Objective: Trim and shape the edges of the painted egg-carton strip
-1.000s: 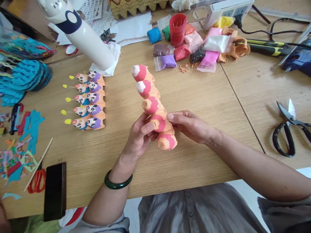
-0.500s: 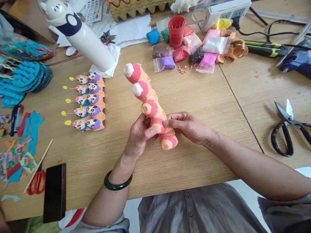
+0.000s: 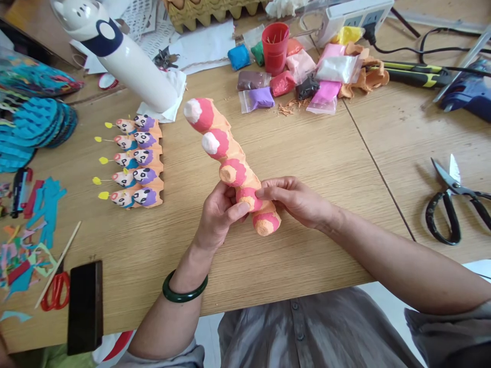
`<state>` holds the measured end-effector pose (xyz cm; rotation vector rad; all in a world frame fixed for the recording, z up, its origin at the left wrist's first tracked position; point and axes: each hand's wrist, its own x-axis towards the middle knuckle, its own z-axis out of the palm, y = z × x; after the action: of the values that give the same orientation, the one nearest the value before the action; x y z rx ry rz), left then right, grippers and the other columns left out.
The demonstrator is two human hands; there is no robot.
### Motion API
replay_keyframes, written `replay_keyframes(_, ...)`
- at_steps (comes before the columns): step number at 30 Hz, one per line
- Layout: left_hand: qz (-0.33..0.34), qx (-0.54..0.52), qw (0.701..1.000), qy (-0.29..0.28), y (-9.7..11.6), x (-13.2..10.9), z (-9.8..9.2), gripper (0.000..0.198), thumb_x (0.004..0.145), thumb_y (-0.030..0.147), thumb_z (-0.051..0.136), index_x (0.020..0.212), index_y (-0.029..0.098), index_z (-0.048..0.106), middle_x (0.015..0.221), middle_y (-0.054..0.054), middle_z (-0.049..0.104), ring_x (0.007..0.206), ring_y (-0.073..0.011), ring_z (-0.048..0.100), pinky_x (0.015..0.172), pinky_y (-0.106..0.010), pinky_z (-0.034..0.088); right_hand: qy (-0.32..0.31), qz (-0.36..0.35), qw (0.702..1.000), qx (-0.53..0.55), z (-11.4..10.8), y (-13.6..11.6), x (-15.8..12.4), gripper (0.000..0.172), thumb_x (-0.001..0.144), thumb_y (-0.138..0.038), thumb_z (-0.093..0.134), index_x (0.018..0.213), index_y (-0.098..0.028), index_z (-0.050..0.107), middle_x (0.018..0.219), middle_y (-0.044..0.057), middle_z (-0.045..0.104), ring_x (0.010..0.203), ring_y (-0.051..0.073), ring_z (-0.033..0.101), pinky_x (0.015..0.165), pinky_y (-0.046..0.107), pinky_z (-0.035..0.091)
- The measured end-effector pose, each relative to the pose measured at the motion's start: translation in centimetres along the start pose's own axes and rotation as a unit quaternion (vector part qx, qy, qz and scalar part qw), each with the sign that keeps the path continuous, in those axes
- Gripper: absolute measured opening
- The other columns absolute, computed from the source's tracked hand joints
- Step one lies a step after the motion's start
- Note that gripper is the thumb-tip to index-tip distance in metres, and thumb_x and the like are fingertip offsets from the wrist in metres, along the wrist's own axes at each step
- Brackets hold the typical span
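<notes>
We can make out no readable words, numbers or brands: the printed paper sheets (image 3: 140, 18) behind the white flask (image 3: 130, 66) are too small and blurred for us to read, and so is any marking on the white power strip (image 3: 355, 14).
</notes>
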<state>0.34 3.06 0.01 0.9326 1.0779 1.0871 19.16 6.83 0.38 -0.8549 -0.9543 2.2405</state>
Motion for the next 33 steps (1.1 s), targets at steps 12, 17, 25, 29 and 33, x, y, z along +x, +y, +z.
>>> replay_keyframes(12, -0.006, -0.016, 1.000, 0.001, 0.2, 0.1, 0.1, 0.046, 0.070, 0.048, 0.092, 0.102, 0.023, 0.070, 0.074, 0.003, 0.055, 0.058, -0.0094, 0.047, 0.048, -0.022, 0.041, -0.045, -0.013, 0.999, -0.011, -0.3, 0.0, -0.1, 0.032, 0.078, -0.046, 0.087, 0.080, -0.017, 0.074, 0.079, 0.000, 0.074, 0.081, 0.016, 0.068, 0.084, 0.030, 0.053)
replay_keyframes(17, -0.006, -0.002, 1.000, -0.003, 0.2, 0.2, 0.0, 0.049, 0.070, 0.049, 0.091, 0.106, 0.024, 0.069, 0.077, 0.002, 0.057, 0.061, -0.0106, 0.050, 0.049, -0.023, 0.042, -0.078, -0.029, 0.996, -0.033, -0.9, -0.2, 0.0, 0.034, 0.078, -0.047, 0.090, 0.084, -0.016, 0.077, 0.082, 0.000, 0.075, 0.080, 0.015, 0.067, 0.084, 0.029, 0.052)
replay_keyframes(25, 0.049, 0.027, 0.998, -0.034, -0.9, 0.2, -0.8, 0.041, 0.077, 0.045, 0.090, 0.109, 0.028, 0.072, 0.083, 0.001, 0.062, 0.064, -0.0109, 0.054, 0.054, -0.023, 0.046, -0.049, -0.012, 0.999, 0.008, -0.4, -0.1, 0.2, 0.035, 0.077, -0.049, 0.090, 0.077, -0.016, 0.077, 0.071, 0.000, 0.074, 0.073, 0.015, 0.069, 0.078, 0.029, 0.056)
replay_keyframes(29, 0.049, 0.033, 0.998, -0.035, -0.9, -0.1, -1.0, 0.039, 0.079, 0.044, 0.089, 0.112, 0.027, 0.074, 0.085, 0.000, 0.065, 0.069, -0.0124, 0.057, 0.060, -0.025, 0.051, -0.026, 0.006, 1.000, 0.014, -0.3, 0.0, 0.1, 0.034, 0.073, -0.046, 0.092, 0.070, -0.017, 0.074, 0.067, -0.001, 0.072, 0.066, 0.013, 0.066, 0.071, 0.027, 0.056)
replay_keyframes(33, 0.016, 0.016, 0.999, -0.023, -0.3, -0.2, -0.6, 0.049, 0.073, 0.048, 0.093, 0.112, 0.027, 0.074, 0.080, 0.001, 0.063, 0.063, -0.0114, 0.054, 0.054, -0.025, 0.045, -0.032, 0.017, 0.999, 0.034, -0.2, -0.2, 0.0, 0.035, 0.081, -0.050, 0.084, 0.073, -0.017, 0.076, 0.073, 0.003, 0.076, 0.071, 0.017, 0.070, 0.081, 0.033, 0.059)
